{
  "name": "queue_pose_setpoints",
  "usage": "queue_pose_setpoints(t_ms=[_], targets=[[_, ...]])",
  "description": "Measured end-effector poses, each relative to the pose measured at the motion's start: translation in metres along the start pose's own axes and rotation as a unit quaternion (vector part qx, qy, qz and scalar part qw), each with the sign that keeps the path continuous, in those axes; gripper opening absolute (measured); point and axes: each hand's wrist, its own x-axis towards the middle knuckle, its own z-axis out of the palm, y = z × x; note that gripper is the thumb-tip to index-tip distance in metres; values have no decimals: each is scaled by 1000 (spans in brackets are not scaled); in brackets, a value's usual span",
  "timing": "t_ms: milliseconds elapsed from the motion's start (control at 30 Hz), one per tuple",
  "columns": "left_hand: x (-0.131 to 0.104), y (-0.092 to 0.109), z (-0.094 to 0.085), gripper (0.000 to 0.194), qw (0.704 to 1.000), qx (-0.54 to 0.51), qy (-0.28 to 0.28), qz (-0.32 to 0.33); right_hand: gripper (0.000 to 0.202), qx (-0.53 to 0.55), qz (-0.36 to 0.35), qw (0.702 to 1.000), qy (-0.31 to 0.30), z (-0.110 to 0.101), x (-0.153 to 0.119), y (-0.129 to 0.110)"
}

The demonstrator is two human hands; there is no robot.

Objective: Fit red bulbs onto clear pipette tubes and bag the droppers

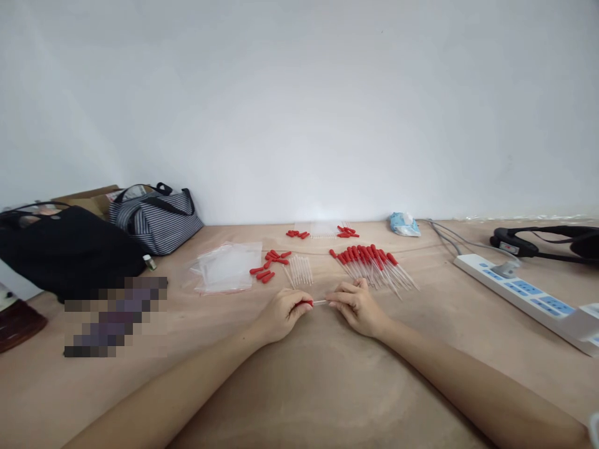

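My left hand is closed on a red rubber dropper bulb, its end showing past the fingertips. In my right hand the fingers pinch a thin clear dropper tube. The tube's left end meets the bulb; how deep it sits in it is hidden. Just beyond my left hand lie loose red bulbs and a row of bare tubes. Past my right hand is a pile of droppers with red bulbs on their tubes.
Clear plastic bags lie at left. More bulbs and tubes are near the wall. A power strip, black headset and blue tissue pack are at right; a striped bag and black bag at left.
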Motion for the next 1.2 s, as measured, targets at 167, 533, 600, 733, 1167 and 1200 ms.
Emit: queue_pose_setpoints(t_ms=[167, 533, 600, 733, 1167, 1200], targets=[[-1, -4, 2, 15, 1000, 20, 7, 23, 22, -54, -25, 998, -5, -3, 3, -4], [-3, -3, 3, 13, 995, 59, 19, 78, 22, -98, -65, 993, -16, -1, 2, -11], [-3, -2, 3, 14, 994, 59, 14, 88, 22, -90, -61, 994, -17, 0, 2, -13], [-3, -1, 4, 16, 994, 57, 10, 97, 23, -81, -50, 995, -24, 3, 3, -16], [0, -8, -5, 19, 991, 112, 70, 17, 18, -155, -15, 985, -69, -10, 12, -22], [0, -11, -6, 22, 989, 115, 91, -6, 18, -159, 13, 986, -56, -11, 12, -19]])
